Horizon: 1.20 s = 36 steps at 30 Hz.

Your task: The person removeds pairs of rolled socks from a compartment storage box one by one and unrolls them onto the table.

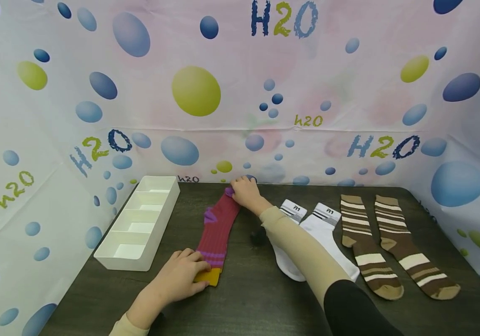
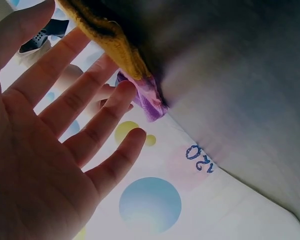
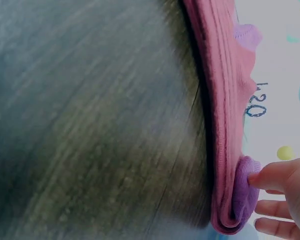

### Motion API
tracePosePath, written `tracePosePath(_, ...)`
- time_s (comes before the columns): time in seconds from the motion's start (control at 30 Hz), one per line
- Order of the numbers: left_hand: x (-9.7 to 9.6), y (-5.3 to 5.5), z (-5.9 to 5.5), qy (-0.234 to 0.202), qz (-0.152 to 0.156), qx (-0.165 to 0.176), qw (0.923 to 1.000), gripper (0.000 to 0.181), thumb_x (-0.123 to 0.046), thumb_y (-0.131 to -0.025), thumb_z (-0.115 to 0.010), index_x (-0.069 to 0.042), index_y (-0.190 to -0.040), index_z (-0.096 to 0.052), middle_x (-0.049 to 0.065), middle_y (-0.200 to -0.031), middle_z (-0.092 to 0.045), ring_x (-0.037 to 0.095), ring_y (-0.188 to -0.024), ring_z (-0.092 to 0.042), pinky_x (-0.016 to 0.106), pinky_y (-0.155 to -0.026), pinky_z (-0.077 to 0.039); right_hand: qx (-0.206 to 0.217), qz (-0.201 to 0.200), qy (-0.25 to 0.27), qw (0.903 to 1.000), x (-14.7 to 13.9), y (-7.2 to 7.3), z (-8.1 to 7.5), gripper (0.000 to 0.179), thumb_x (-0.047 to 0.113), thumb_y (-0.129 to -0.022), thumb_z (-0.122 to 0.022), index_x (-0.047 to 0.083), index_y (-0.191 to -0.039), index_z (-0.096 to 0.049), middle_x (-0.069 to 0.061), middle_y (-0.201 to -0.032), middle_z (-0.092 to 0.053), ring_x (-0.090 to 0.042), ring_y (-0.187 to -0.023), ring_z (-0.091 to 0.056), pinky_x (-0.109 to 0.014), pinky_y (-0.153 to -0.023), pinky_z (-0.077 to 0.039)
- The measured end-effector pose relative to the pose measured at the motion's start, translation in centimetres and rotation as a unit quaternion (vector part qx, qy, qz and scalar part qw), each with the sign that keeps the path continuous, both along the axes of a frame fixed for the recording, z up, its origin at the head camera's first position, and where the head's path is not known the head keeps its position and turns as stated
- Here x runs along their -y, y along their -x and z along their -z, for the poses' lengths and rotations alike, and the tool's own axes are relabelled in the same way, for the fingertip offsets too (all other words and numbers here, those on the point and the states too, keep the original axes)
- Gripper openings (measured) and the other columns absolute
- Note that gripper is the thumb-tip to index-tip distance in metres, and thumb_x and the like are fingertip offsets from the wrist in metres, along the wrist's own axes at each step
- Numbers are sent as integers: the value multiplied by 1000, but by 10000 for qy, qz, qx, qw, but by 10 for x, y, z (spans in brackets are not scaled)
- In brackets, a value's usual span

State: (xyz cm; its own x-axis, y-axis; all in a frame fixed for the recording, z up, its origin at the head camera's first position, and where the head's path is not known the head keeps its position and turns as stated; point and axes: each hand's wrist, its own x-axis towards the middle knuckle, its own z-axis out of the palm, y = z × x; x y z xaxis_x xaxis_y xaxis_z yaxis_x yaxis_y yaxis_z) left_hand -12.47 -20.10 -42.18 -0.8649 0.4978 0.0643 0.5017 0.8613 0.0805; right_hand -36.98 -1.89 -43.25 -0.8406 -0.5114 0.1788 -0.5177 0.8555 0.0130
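A pair of dark red socks (image 1: 216,233), stacked one on the other, lies lengthwise between my hands, with purple heels, purple stripes and a yellow cuff (image 1: 208,277). At the near end my left hand (image 1: 179,275) rests over the cuff; in the left wrist view its fingers (image 2: 72,100) are spread and nearly straight beside the yellow edge. My right hand (image 1: 246,192) is at the far end, its fingertips pinching the purple toe (image 3: 246,192), which is turned up over the red fabric. The socks' layered edge shows in the right wrist view.
A white box (image 1: 149,233) with several compartments stands left of the red socks. White socks (image 1: 323,240) lie to the right, partly under my right forearm. Brown striped socks (image 1: 407,252) lie farther right on the dark table (image 1: 256,298). A printed sheet hangs behind.
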Motion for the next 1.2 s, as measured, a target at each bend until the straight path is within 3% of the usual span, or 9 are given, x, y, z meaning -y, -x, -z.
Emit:
tracePosePath(0.2, 1, 0, 0, -25, -61, 37, 10000, 25, -37, -80, -76, -22, -100, -74, -5, -100, -67, 21, -99, -58, 47, -86, -47, -56, -556, -71, 9984, 5, -5, 0, 31, 25, -95, -63, 13, -123, -62, -8, -119, -64, -27, -113, -58, -47, -90, -48)
tracePosePath(0.4, 2, 1, 0, -11, -110, 54, 9999, 25, -37, -80, -75, -22, -100, -74, -4, -101, -67, 21, -100, -58, 47, -87, -47, -231, -1025, -393, 9937, 8, -7, 5, 23, 15, -95, -60, 15, -117, -67, -6, -113, -62, -24, -105, -56, -39, -84, -47)
tracePosePath(0.8, 0, 1, -1, -3, 5, -15, 10000, 24, -36, -80, -76, -22, -100, -73, -6, -99, -66, 20, -98, -58, 46, -86, -47, -264, -623, -362, 9971, -7, 16, 10, 23, 13, -101, -49, 14, -120, -63, -10, -114, -63, -28, -111, -58, -46, -91, -48)
tracePosePath(1.0, -1, 1, -2, -26, -40, 79, 10000, 24, -36, -81, -75, -22, -100, -73, -5, -100, -66, 20, -98, -58, 46, -87, -47, -302, -300, -172, 9989, -18, 22, 8, 21, 11, -98, -53, 12, -115, -65, -10, -116, -65, -29, -113, -59, -47, -92, -47)
tracePosePath(1.2, 0, 0, -2, -16, -42, 64, 10000, 24, -35, -81, -75, -22, -101, -73, -4, -103, -67, 20, -99, -59, 47, -88, -47, -390, -607, -253, 9971, -21, 21, 4, 23, 15, -95, -60, 14, -118, -63, -8, -116, -64, -28, -111, -59, -45, -91, -47)
